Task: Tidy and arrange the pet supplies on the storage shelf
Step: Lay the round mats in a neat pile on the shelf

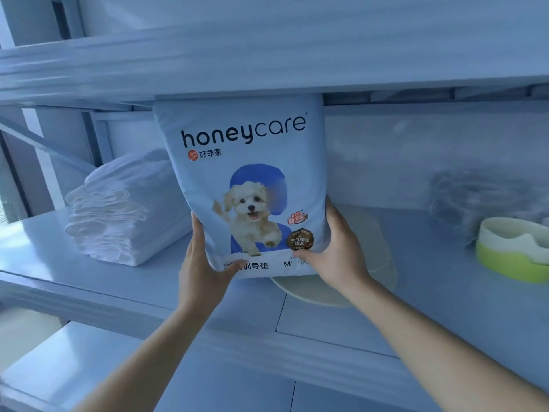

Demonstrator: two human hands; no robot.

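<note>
White shelf board (118, 281), middle tier: the pad bag (246, 179) stands upright at centre, top tucked under the board above. Our left hand (202, 269) and right hand (341, 251) wrap its lower corners, thumbs on the front. We judge it soft, bulky, slick-filmed and likely light, so we grip low on both sides.

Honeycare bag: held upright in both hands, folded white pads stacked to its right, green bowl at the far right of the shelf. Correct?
One slip. The head view shows the folded white pads stacked to the left of the honeycare bag, not its right. The rest holds: left hand and right hand grip the bag upright; green bowl sits at the far right of the shelf.
</note>
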